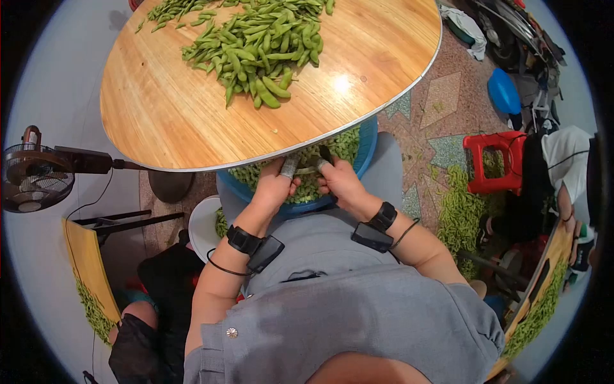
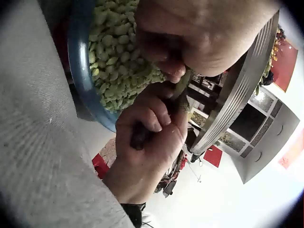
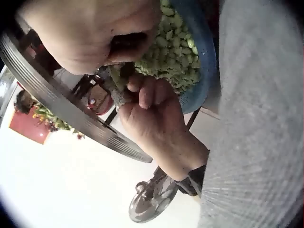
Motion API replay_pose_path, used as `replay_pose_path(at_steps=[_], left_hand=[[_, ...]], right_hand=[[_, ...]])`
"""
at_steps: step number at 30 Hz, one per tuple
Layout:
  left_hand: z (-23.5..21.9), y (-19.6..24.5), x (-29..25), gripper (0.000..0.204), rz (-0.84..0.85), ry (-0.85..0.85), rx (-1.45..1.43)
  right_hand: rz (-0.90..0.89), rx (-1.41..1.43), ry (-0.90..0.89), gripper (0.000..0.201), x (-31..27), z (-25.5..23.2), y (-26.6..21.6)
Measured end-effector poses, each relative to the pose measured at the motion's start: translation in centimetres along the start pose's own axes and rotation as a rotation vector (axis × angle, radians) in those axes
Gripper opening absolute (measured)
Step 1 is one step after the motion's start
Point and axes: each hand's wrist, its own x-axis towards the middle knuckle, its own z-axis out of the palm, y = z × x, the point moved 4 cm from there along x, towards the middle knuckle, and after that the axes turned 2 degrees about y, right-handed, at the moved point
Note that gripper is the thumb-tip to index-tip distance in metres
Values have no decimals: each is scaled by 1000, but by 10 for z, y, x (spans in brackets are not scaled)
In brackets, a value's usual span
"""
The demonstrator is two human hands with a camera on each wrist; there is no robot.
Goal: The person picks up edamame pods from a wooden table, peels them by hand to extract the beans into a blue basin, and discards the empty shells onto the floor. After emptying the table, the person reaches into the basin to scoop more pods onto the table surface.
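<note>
Both hands meet over a blue basin (image 1: 368, 150) of green beans on my lap, just under the table edge. My left hand (image 1: 286, 171) pinches a green pod (image 1: 306, 171) with a taped fingertip. My right hand (image 1: 326, 168) grips a dark-handled tool (image 1: 325, 153) against the pod's other end. In the left wrist view the right hand (image 2: 152, 118) curls round the dark handle (image 2: 139, 135) beside the pod (image 2: 183, 83). The right wrist view shows the left hand (image 3: 137, 92) with its taped finger (image 3: 121, 97) above the basin (image 3: 202, 52).
A round wooden table (image 1: 192, 121) with a metal rim holds a pile of pods (image 1: 256, 45). A fan (image 1: 32, 176) stands at the left, a white bowl (image 1: 204, 224) by my left knee. A red stool (image 1: 492, 160), pods on the floor (image 1: 457, 211) and another person (image 1: 563, 166) are at the right.
</note>
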Motion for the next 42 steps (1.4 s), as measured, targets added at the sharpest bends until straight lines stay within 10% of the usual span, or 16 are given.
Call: replay_pose_path(at_steps=[7,14,16,19,26,31,37,42], left_hand=[[-2,6,-10,22,402,-112,557],[-5,14,-7,22,377,-192,544],[-1,15,-14,21,37,-232,-27],[-3,-2,-13,19,-123,-212,-90],[-3,-9,-6,17,-93,-186,-166],[10,-19,-18,27,-215,-686,-919],[-2,-12,-23,12,-145,-221,-280],[-7,-14,-10,9,514,-80,334]], right_hand=[[-86,-170,-102,20,-6,-1,-15],[-91,-271,-95,21,5,-1,-17],[-79,-169,-93,20,10,-4,-10],[-39,-48,-75,20,10,-4,-4],[101,74,-142,23,8,1,-8],[86,189,-212,20,0,15,-3],[93,64,-153,13,2,12,12],[7,80,-164,12,-6,18,5]])
